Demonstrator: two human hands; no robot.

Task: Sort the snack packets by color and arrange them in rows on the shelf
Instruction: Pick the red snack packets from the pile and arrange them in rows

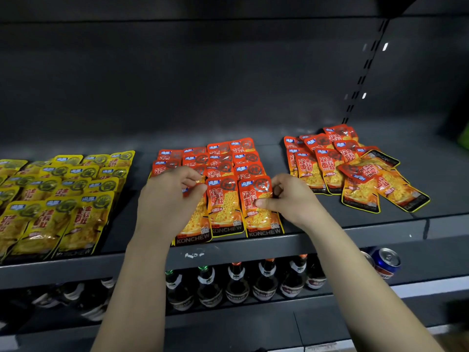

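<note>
Closest to you, under the shelf (317, 214), stand dark bottles (238, 283) and a blue can (385, 262). Leave those alone.

Your two hands are on the front row of the red rows (228, 158) in the middle of the shelf. Your left hand (170, 199) has its fingers curled round the top of the left packet (195, 224). Your right hand (289, 199) pinches the side of the right packet (258, 214) with thumb and fingers. One more red packet lies between them. It looks like you are making this front row straight and snug.

The left packet sits a bit lower than the other two and hangs past the shelf edge. I think you should slide it back so all three bottoms line up.

To the left, the yellow packets (63, 194) lie in tidy rows, apart from the red ones. That color looks done.

Further back and to the right is a loose pile (355, 174) of red packets. Some lie crooked and on top of each other. Next, you likely need to let go, reach over there, take one, and make a new row.
</note>
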